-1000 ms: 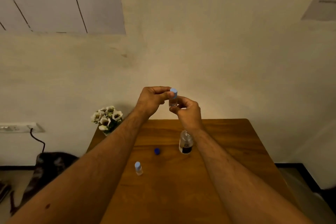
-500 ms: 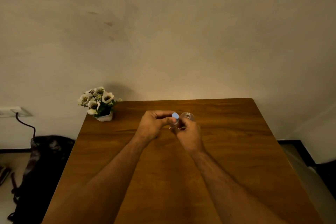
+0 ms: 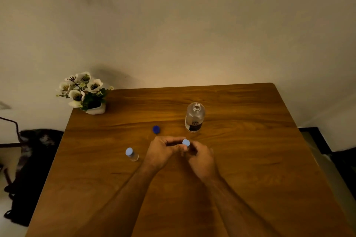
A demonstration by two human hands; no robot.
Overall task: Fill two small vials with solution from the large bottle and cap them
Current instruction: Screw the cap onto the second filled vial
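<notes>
Vial number two (image 3: 186, 146) sits between both hands just above the middle of the tabletop (image 3: 250, 159). The left hand (image 3: 163, 150) pinches its light blue cap (image 3: 186, 142) and the right hand (image 3: 200, 158) is curled round the glass below, mostly hiding it. The other vial (image 3: 132, 154) stands capped at about 9 o'clock from the hands, well apart.

What could go wrong, I reckon: if the cap goes on crooked it won't seal, and a small smooth vial could slip out of the fingers while it's being twisted and spill. The big bottle (image 3: 194, 117) stands wide open at roughly 1 o'clock from the hands, so a careless elbow or wrist heading that way could knock it over. Its dark blue cap (image 3: 156, 129) lies loose at 11 o'clock, close by, and could easily get brushed off the edge.

As for writing, the bottle has a dark label with some pale lettering, but it's too blurry to read.
</notes>
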